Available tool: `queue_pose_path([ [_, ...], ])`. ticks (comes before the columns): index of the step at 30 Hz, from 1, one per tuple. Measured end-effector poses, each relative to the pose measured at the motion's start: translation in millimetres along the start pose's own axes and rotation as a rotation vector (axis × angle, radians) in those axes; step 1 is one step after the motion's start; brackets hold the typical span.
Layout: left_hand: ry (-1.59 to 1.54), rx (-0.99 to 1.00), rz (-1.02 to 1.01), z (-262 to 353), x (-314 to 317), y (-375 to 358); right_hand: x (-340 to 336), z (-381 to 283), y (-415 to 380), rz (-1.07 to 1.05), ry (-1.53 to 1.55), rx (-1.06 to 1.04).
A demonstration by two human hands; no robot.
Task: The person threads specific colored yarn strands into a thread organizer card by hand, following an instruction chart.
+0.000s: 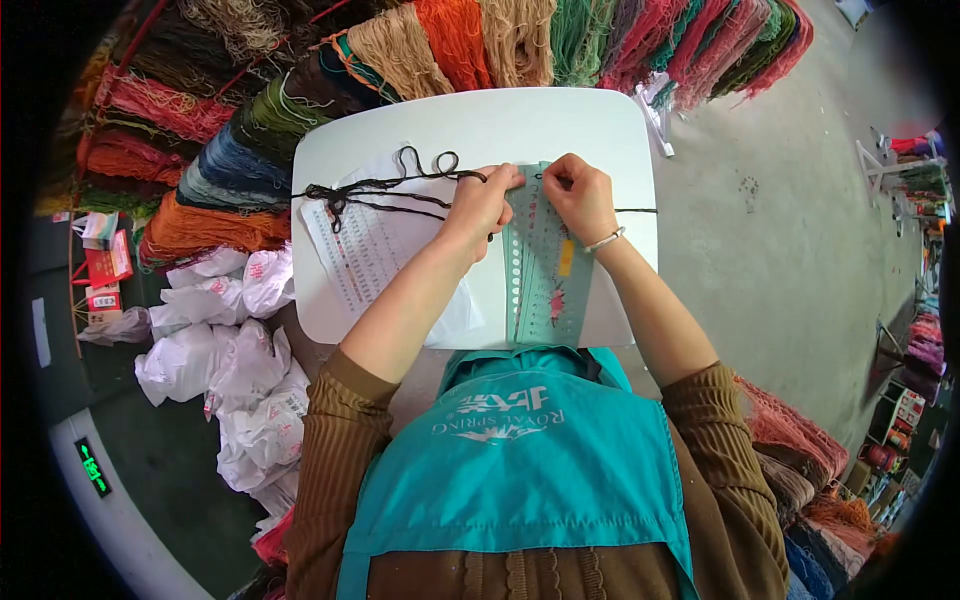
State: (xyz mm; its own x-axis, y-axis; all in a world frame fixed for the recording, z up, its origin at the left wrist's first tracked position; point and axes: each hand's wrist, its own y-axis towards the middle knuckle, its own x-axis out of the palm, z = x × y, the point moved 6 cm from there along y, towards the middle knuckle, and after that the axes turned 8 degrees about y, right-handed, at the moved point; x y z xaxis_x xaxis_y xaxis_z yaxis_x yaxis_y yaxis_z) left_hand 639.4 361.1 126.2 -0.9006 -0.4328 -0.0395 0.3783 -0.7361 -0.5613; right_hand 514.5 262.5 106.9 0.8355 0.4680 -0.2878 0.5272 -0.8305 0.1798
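Observation:
Black yarn (336, 194) lies in loose strands and loops across the left of the white table, running to my left hand (482, 206). That hand is closed on the yarn, with its fingertips at the upper left of a long green card (535, 270). Round holes line the card's left edge, and it carries printed marks, a yellow label and a pink flower picture. My right hand (582, 195) pinches black yarn at the card's top right, where the fingers partly hide it. A strand of black yarn (636, 210) shows right of that wrist.
White printed sheets (365, 255) lie under the yarn on the white table (470, 125). Hanks of coloured yarn (450, 45) hang behind the table and down its left side. White plastic bags (235, 370) are piled on the floor at left. More yarn (790, 430) is at lower right.

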Motion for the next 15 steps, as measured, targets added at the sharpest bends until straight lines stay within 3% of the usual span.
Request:
queue_pose_path([
  [6, 0.127, 0.013, -0.090, -4, 2, 12, 1, -4, -1, -0.019, -0.008, 0.023],
  [9, 0.439, 0.262, -0.005, -8, 4, 25, -1, -5, -1, -0.014, 0.006, 0.021],
  [12, 0.442, 0.305, -0.013, -9, 2, 31, -1, -7, -3, -0.021, 0.023, 0.030],
  [15, 0.325, 0.157, -0.044, -2, 3, 26, -2, -3, -3, -0.026, 0.074, 0.058],
])
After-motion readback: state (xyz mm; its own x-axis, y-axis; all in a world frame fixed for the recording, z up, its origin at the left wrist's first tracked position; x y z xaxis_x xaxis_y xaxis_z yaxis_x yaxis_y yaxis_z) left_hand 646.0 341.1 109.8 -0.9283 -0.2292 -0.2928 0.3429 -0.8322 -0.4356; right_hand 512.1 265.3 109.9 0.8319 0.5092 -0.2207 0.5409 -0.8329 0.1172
